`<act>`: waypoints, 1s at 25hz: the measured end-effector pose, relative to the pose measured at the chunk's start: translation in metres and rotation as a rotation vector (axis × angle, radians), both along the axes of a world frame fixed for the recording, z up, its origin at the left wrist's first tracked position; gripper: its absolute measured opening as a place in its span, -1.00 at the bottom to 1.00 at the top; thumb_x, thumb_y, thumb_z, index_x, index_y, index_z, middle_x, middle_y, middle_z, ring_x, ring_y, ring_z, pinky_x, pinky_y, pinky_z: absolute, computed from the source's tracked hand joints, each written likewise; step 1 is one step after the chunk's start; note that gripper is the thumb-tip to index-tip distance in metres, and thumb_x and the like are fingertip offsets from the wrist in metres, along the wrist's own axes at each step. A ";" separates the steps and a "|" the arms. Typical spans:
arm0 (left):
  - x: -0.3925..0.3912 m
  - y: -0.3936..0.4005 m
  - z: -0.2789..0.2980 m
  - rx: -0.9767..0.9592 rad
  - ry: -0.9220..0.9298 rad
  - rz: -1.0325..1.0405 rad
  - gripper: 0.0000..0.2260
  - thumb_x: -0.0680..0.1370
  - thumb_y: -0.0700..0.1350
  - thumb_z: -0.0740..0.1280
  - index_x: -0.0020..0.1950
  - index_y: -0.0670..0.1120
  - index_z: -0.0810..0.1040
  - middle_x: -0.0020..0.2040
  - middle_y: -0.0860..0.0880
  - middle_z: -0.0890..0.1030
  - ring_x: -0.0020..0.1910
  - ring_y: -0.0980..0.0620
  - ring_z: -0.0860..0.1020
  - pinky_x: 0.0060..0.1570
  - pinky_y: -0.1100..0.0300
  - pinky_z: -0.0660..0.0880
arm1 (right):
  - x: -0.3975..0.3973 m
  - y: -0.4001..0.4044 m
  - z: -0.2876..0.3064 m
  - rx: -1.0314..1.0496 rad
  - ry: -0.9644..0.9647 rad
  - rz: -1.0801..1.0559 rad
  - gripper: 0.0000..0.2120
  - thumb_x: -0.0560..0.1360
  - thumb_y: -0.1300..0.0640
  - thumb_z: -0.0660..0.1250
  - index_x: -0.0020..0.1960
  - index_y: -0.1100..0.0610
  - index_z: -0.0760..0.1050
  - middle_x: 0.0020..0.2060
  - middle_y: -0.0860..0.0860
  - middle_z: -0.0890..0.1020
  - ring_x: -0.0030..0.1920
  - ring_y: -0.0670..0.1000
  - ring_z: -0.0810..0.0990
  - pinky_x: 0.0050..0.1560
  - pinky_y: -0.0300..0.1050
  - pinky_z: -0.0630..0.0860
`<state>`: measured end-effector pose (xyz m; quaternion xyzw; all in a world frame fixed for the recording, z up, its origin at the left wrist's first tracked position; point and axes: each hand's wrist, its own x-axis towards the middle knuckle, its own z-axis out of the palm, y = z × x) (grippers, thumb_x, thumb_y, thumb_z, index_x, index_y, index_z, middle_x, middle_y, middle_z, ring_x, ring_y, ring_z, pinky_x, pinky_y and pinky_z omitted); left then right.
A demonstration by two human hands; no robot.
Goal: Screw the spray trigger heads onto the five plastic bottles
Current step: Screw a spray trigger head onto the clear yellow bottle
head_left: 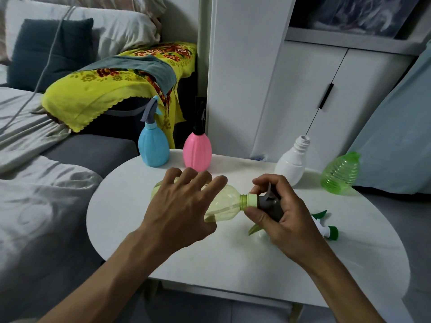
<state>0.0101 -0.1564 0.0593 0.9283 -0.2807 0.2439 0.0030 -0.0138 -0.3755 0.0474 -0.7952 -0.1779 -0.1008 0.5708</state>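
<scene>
A clear yellow-green bottle (pixel 226 203) lies sideways above the white round table (pixel 233 264). My left hand (pixel 179 206) spans its body, fingers spread over the top and thumb under the near side. My right hand (pixel 286 217) grips a dark grey trigger head (pixel 268 203), its pale green collar sitting on the bottle's neck. At the table's far side stand a blue bottle (pixel 154 148) with a grey head and a pink bottle (pixel 197 152) with a black head. A white bottle (pixel 291 162) stands open-necked. A green ribbed bottle (pixel 340 173) leans at the right, also headless.
A loose white and green trigger head (pixel 326 230) lies on the table just behind my right hand. A grey sofa with bedding is at the left, a yellow floral cloth (pixel 105 89) behind the table, and a white cabinet (pixel 303 89) beyond it.
</scene>
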 end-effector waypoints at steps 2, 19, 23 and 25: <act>0.000 -0.001 0.001 0.007 -0.037 -0.015 -0.32 0.20 0.10 0.54 0.26 -0.05 0.45 0.05 -0.10 0.63 -0.05 -0.21 0.57 -0.03 -0.09 0.48 | 0.000 -0.002 0.003 0.027 0.002 -0.020 -0.69 0.43 -0.07 0.44 0.13 -0.16 0.45 -0.19 -0.14 0.56 -0.21 -0.13 0.58 -0.17 -0.28 0.55; -0.001 -0.005 -0.002 0.008 -0.120 -0.016 -0.31 0.21 0.09 0.55 0.26 -0.06 0.42 0.07 -0.13 0.62 -0.04 -0.23 0.56 -0.03 -0.10 0.46 | -0.006 0.003 0.008 -0.002 -0.055 -0.043 -0.70 0.42 -0.07 0.42 0.10 -0.09 0.43 -0.14 -0.13 0.57 -0.21 -0.10 0.59 -0.23 -0.24 0.54; 0.000 -0.004 -0.002 -0.002 -0.133 -0.017 -0.30 0.20 0.07 0.56 0.27 -0.05 0.40 0.08 -0.13 0.62 -0.02 -0.23 0.56 -0.01 -0.11 0.46 | -0.005 0.000 0.009 -0.003 -0.039 -0.008 -0.62 0.43 0.03 0.46 0.18 -0.08 0.42 -0.13 -0.10 0.56 -0.19 -0.07 0.59 -0.17 -0.30 0.52; -0.001 -0.004 -0.004 0.005 -0.161 -0.023 -0.31 0.22 0.07 0.56 0.28 -0.06 0.41 0.10 -0.13 0.61 0.00 -0.23 0.56 0.00 -0.11 0.44 | -0.005 0.000 0.010 0.011 -0.027 -0.030 -0.71 0.47 -0.05 0.40 0.15 -0.07 0.44 -0.22 -0.09 0.53 -0.28 -0.13 0.61 -0.25 -0.35 0.50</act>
